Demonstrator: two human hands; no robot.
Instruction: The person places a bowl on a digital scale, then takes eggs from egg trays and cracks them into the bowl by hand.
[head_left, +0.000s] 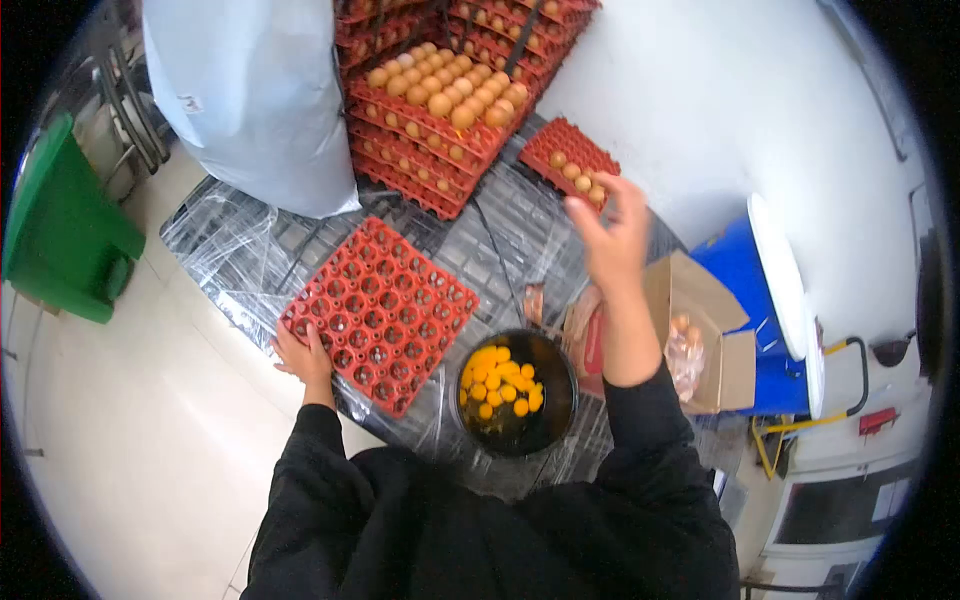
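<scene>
A red egg tray [380, 310] with bare cups lies on the wrapped pallet, and my left hand [303, 358] grips its lower-left edge, thumb on top. My right hand [612, 235] is raised in front of a smaller-looking red tray [570, 140] that holds several brown eggs [571, 171]. Its thumb and fingers are apart, and no egg shows between them. Between my arms stands a black bowl [553, 420] with many raw yolks [492, 380] and clear egg white in it.
Tall stacked trays full of eggs [440, 100] rise at the back, beside a big pale sack [250, 100]. At right sit an open cardboard box [735, 370] containing eggshells [685, 365] and a blue drum [740, 270]. A green bin [70, 230] stands left.
</scene>
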